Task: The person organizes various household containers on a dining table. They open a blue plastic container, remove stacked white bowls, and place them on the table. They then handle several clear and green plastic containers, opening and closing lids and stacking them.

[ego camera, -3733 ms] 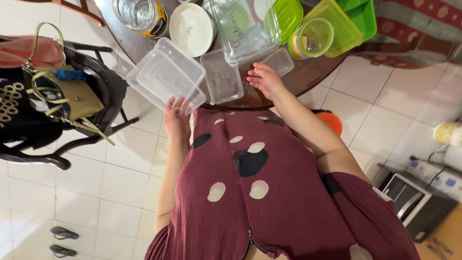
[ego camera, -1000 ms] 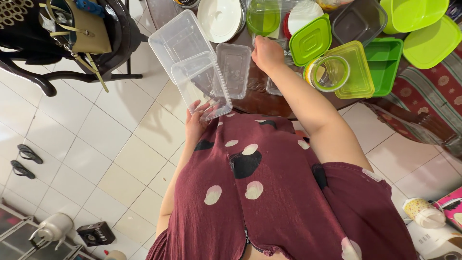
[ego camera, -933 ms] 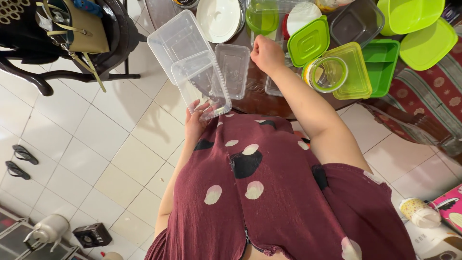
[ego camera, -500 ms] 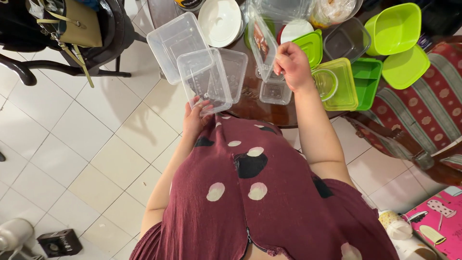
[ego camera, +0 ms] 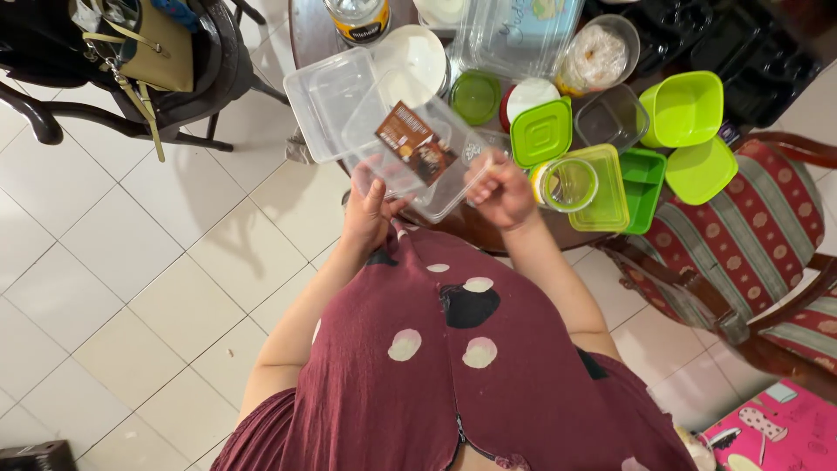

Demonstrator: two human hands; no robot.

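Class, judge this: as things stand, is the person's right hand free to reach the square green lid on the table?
Probably not at once: the right hand grips a clear lid with a brown label. The square green lid lies uncovered just beyond it, so only the full hand hinders.

A brown rectangular label (ego camera: 417, 144) sits on the clear lid (ego camera: 436, 166); a yellow-and-black label (ego camera: 360, 31) wraps the jar (ego camera: 356, 17).
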